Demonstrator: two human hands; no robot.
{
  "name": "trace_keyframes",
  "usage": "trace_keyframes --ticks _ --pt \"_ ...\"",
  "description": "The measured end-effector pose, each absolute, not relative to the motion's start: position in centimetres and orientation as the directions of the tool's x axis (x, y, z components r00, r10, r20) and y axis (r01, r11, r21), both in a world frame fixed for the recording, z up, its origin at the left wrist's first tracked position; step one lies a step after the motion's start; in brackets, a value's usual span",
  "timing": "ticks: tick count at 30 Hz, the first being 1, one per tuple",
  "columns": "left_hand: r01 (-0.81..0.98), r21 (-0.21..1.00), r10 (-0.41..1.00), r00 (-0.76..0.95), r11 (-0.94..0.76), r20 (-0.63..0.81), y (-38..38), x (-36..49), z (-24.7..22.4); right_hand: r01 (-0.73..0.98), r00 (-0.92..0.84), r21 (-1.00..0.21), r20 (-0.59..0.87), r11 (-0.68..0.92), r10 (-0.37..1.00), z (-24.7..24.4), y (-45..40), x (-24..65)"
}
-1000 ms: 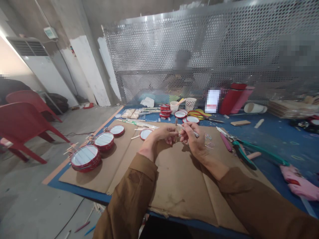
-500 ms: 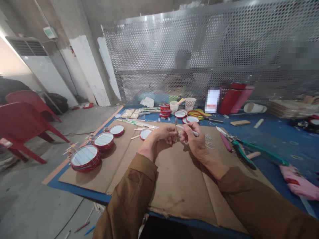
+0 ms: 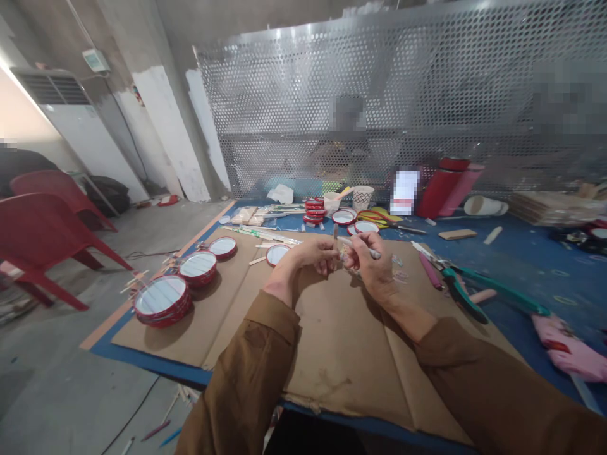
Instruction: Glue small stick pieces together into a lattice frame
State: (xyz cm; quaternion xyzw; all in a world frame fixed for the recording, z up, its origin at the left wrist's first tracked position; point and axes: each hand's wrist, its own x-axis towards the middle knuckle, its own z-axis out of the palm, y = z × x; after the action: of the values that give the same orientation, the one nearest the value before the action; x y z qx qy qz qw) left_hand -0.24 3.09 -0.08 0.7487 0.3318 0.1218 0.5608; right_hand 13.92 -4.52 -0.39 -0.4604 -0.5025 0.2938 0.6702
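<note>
Over the cardboard sheet [image 3: 341, 354], my left hand [image 3: 313, 254] is closed on a small flat wooden stick [image 3: 336, 234] that stands upright from its fingertips. Close on its right, my right hand [image 3: 374, 268] grips a whitish pen-like tool [image 3: 375, 254], slanted with its front end toward the stick. Whether the tip touches the stick I cannot tell. To the left of my left hand lies a round red-rimmed piece with a white face [image 3: 277, 254], with thin wooden sticks beside it. Small pale loops [image 3: 399, 275] lie to the right of my right hand.
Red drum-like rounds [image 3: 161, 300] stand along the left. Green-handled pliers [image 3: 465, 294] and a purple-handled tool [image 3: 430, 270] lie at right. Behind are paper cups [image 3: 363, 197], yellow scissors [image 3: 379, 216], a lit phone [image 3: 404, 191], a red bottle [image 3: 443, 188] and a perforated metal screen [image 3: 284, 107].
The pen-like tool and my right hand have shifted very slightly to the right. My left hand keeps the wooden stick in the same place.
</note>
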Motion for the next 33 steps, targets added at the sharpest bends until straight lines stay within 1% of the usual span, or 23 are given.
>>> trace_keyframes --ticks 15,21,33 --pt "0.366 0.914 0.63 0.755 -0.174 -0.182 2.9 -0.3 0.3 0.079 0.31 -0.909 0.413 0.41 0.856 -0.3 -4.6 14.1" --pt "0.353 0.922 0.627 0.757 -0.157 -0.183 2.9 -0.3 0.2 0.085 0.293 -0.906 0.42 0.414 0.859 -0.2 -4.6 14.0" --pt "0.376 0.913 0.646 0.738 -0.156 -0.194 2.3 -0.4 0.8 0.062 0.271 -0.918 0.394 0.392 0.878 -0.4 -4.5 13.9"
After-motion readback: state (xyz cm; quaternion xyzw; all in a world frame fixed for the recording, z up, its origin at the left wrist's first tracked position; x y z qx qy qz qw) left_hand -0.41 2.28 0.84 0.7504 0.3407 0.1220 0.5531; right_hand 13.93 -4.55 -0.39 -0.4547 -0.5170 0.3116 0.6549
